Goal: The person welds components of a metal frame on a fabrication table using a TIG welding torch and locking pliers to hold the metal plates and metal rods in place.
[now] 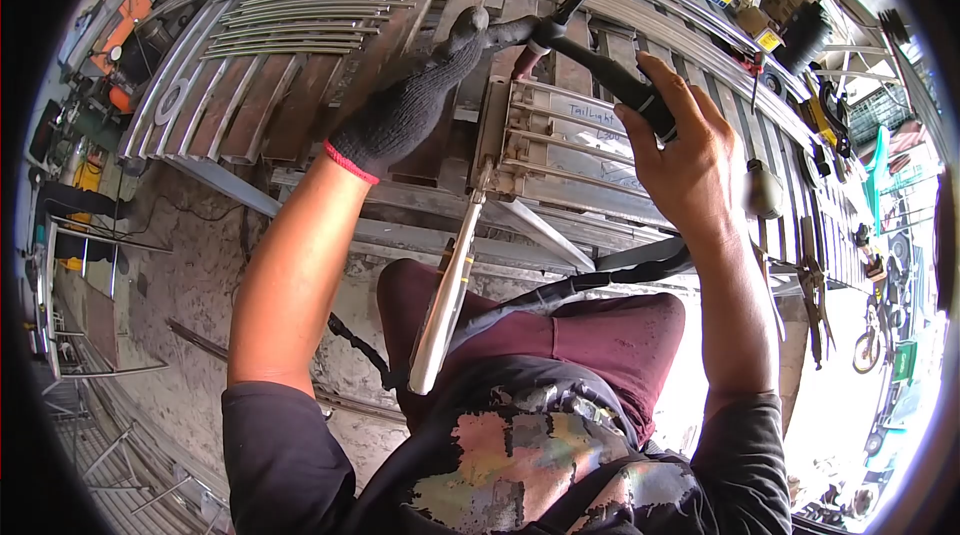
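My right hand (695,155), bare, is wrapped round the black handle of a welding torch (610,73). The torch's long back cap points up and away, and its reddish nozzle points down over the bench. My left hand (440,85) wears a dark grey knitted glove with a red cuff. Its fingers reach the torch head from the left and appear closed on it. Below the nozzle lies a metal jig (490,150) with parallel bars (570,140). A shiny metal tube (445,305) extends from the jig towards my lap. Handwriting reading "Tail Light" shows on a plate beneath the bars.
Thin metal tubes (300,20) lie in rows on the slatted steel bench (240,125). A flat ring (172,101) lies at its left end. The black torch cable (560,290) runs across my lap. Pliers-like clamps (815,305) hang at the bench's right edge.
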`<control>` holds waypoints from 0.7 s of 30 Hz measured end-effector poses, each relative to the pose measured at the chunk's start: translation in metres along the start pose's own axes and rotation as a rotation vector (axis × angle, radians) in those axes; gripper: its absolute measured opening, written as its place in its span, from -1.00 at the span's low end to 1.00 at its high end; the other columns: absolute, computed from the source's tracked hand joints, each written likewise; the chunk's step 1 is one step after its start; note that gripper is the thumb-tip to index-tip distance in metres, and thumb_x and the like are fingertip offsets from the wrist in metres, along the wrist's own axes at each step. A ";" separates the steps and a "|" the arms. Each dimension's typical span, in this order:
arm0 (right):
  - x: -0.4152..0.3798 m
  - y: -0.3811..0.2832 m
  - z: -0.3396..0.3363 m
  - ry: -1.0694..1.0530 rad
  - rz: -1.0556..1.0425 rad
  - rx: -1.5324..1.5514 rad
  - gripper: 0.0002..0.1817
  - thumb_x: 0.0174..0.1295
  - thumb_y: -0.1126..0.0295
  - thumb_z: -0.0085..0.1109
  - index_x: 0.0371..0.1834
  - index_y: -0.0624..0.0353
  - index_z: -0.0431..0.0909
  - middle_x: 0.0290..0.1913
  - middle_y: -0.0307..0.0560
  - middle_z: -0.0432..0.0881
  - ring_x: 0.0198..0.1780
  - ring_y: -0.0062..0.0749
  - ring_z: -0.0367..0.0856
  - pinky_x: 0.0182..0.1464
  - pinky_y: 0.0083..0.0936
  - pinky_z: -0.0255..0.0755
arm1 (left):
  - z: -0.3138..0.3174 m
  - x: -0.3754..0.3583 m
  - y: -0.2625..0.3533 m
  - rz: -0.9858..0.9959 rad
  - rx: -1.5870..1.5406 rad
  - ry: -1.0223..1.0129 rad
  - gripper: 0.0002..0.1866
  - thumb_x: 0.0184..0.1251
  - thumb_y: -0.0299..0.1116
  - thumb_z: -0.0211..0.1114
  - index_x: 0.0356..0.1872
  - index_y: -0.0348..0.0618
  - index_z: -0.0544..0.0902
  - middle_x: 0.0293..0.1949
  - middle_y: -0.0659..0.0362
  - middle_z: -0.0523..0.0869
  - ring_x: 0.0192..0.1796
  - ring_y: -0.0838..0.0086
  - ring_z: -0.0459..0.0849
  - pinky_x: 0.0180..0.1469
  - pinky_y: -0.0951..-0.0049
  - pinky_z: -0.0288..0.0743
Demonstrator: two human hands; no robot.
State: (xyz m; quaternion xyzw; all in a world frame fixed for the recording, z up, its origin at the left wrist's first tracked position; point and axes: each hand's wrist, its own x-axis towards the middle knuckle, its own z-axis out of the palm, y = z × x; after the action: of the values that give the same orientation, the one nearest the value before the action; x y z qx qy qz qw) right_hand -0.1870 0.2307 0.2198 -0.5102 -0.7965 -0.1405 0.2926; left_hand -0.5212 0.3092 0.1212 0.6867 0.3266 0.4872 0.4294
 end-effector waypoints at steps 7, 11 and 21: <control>-0.001 0.004 0.000 -0.023 -0.015 -0.040 -0.42 0.52 0.16 0.57 0.57 -0.18 0.67 -0.15 0.00 0.78 -0.23 -0.02 0.90 -0.21 -0.10 0.79 | 0.010 0.000 0.042 0.118 0.071 0.033 -0.43 1.02 -0.12 0.06 0.65 -0.44 0.51 0.59 0.12 0.70 0.46 0.58 0.65 0.59 0.42 0.43; -0.001 0.001 0.001 0.001 -0.008 -0.002 -0.39 0.52 0.16 0.57 0.60 -0.18 0.64 -0.15 0.00 0.78 -0.22 -0.04 0.90 -0.21 -0.09 0.79 | 0.015 -0.004 0.030 0.446 0.437 0.039 -0.49 0.92 -0.41 0.15 0.72 -0.33 0.47 0.55 -0.01 0.71 0.49 0.33 0.71 0.63 0.32 0.47; -0.001 0.000 0.000 0.001 -0.002 -0.005 -0.39 0.51 0.17 0.58 0.60 -0.19 0.65 -0.16 -0.01 0.78 -0.24 -0.06 0.91 -0.21 -0.13 0.79 | 0.001 -0.010 0.012 0.359 0.692 -0.050 -0.46 0.97 -0.41 0.04 0.81 -0.30 0.37 0.68 0.03 0.60 0.68 0.39 0.57 0.70 0.41 0.41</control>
State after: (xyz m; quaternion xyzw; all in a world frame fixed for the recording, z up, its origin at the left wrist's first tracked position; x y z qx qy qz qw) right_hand -0.1864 0.2304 0.2195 -0.5102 -0.7964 -0.1432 0.2915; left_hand -0.5225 0.2954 0.1277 0.8488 0.3355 0.3990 0.0882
